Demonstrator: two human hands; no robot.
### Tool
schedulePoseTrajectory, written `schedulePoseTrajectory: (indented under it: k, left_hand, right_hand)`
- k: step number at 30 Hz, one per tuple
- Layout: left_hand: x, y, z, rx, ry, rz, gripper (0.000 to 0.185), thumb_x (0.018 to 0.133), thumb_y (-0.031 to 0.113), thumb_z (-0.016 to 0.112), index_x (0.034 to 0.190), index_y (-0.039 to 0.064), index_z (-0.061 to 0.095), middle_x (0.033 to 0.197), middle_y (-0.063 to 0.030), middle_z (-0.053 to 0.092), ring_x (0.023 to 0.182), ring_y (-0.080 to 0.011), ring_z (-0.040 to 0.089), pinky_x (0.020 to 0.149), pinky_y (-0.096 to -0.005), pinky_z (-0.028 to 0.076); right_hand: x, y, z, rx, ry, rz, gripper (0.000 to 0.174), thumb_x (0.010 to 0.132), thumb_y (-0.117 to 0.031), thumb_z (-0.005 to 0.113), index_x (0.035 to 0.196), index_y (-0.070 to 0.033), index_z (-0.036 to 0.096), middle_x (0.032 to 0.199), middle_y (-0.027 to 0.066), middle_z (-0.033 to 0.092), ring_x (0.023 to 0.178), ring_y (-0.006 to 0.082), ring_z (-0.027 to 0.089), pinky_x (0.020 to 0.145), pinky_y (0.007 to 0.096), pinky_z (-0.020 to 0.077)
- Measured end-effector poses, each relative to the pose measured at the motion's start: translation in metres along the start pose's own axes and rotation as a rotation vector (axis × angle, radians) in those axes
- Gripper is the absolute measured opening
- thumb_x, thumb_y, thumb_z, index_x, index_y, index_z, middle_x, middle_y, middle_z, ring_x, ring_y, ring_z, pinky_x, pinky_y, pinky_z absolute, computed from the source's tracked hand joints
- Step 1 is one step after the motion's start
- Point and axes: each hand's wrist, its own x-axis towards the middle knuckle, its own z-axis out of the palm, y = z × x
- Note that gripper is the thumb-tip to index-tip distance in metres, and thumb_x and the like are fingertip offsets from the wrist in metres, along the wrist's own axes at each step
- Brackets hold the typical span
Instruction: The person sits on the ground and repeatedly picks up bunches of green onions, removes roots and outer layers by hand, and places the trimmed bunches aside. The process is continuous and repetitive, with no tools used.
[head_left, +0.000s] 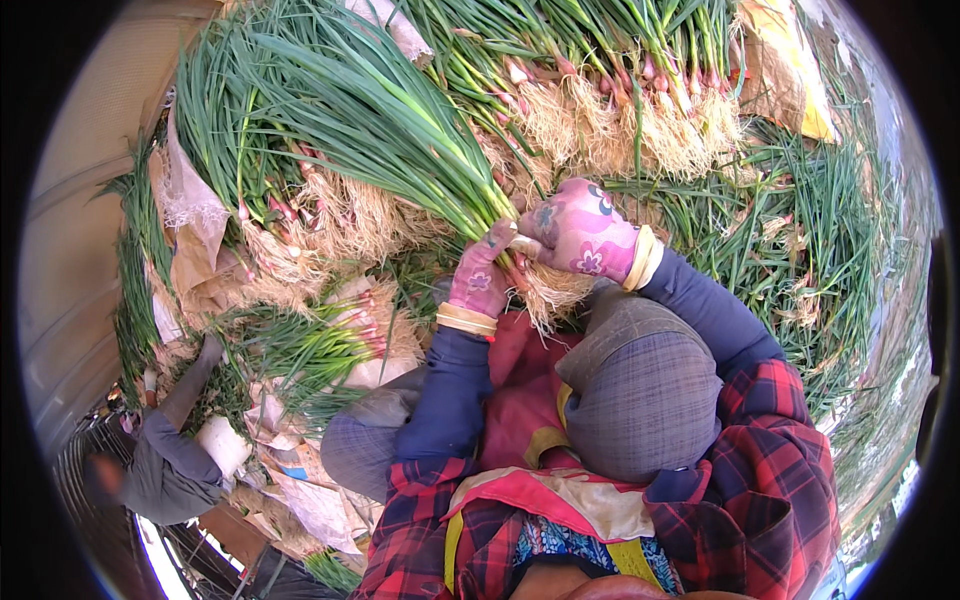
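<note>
My left hand (482, 281), in a pink flowered glove with a tan band at the wrist, is closed around the lower stalks of a bunch of green onions (457, 180). The long leaves point up and to the left. The pale roots (551, 292) hang below the hands over my lap. My right hand (577, 229), gloved alike, is closed at the stalk bases beside the left one, with something pale between its fingers, perhaps a tie or a stalk; I cannot tell which.
Rooted green onions (622, 82) lie in rows in front. A smaller pile (352, 322) rests on sacking at the left. Loose green leaves (757, 247) cover the ground at the right. A yellow and brown sack (787, 67) lies at the upper right. Another person (169, 465) works at the lower left.
</note>
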Motion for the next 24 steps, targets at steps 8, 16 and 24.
schedulePoseTrajectory:
  k: [8, 16, 24]
  left_hand:
    - [0.003, -0.001, -0.002, 0.098, 0.023, -0.06, 0.029, 0.078, 0.023, 0.058, 0.086, -0.005, 0.062, 0.068, -0.0139, 0.062, 0.056, -0.018, 0.057, 0.052, -0.0272, 0.047]
    - [-0.003, -0.002, 0.015, 0.192, 0.077, -0.051, 0.028, 0.08, 0.021, 0.056, 0.075, -0.006, 0.06, 0.068, -0.0138, 0.06, 0.067, -0.0195, 0.06, 0.058, -0.0263, 0.046]
    - [0.001, -0.005, 0.028, 0.376, 0.407, 0.156, 0.015, 0.077, 0.012, 0.063, 0.077, -0.003, 0.06, 0.056, -0.0091, 0.058, 0.042, -0.011, 0.051, 0.036, -0.0204, 0.036]
  right_hand:
    - [0.011, 0.011, -0.007, 0.436, -0.056, 0.38, 0.049, 0.08, -0.045, 0.058, 0.102, -0.001, 0.061, 0.066, 0.0163, 0.061, 0.063, 0.0286, 0.061, 0.061, 0.0347, 0.0481]
    - [0.047, 0.027, 0.007, 0.828, 0.034, 0.74, 0.05, 0.081, -0.041, 0.057, 0.108, 0.002, 0.058, 0.075, 0.0171, 0.063, 0.065, 0.0214, 0.06, 0.063, 0.0309, 0.0463]
    - [0.021, 0.024, 0.025, -0.021, 0.081, 0.532, 0.018, 0.07, -0.024, 0.057, 0.076, -0.007, 0.06, 0.069, 0.0146, 0.061, 0.065, 0.0321, 0.06, 0.063, 0.0403, 0.0479]
